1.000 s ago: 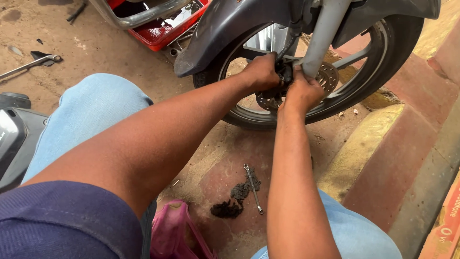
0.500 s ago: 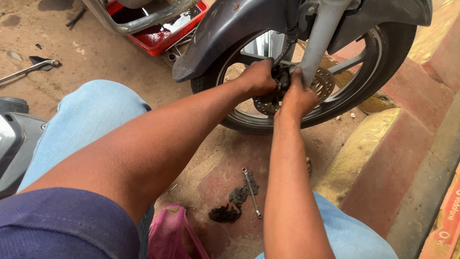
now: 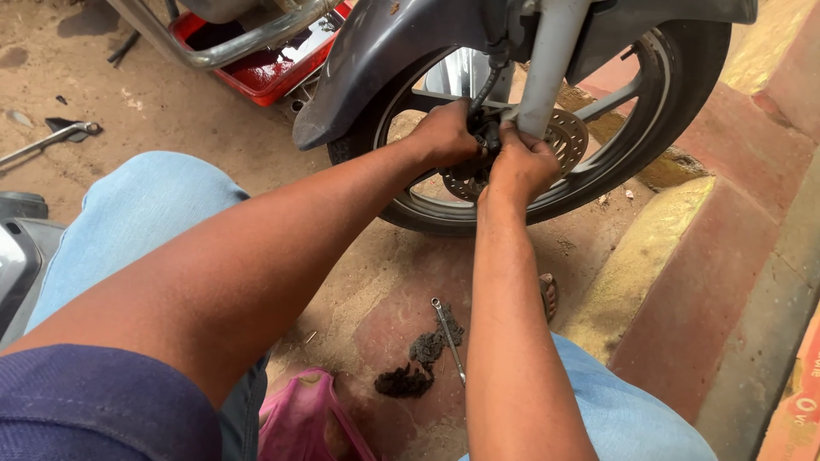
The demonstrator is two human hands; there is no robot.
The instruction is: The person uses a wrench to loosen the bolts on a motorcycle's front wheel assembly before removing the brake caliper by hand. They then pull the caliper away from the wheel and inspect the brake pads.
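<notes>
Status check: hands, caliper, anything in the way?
Both hands, left and right, clamped on the caliper at the brake disc. Fork leg close alongside. Spanner lies unused on the ground.

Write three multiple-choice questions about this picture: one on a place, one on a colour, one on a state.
1. Where does the wrench lie?
A. on the ground between the knees
B. in the red tray
C. on the tyre

2. What colour is the tray behind the wheel?
A. blue
B. red
C. green

3. What are both hands doing?
A. resting on the knees
B. holding the wrench
C. gripping the black part by the brake disc

Answers: 1 A, it lies on the dirt beside dark grease; 2 B, its rim is red; 3 C, the left hand and right hand meet at the wheel hub.
</notes>
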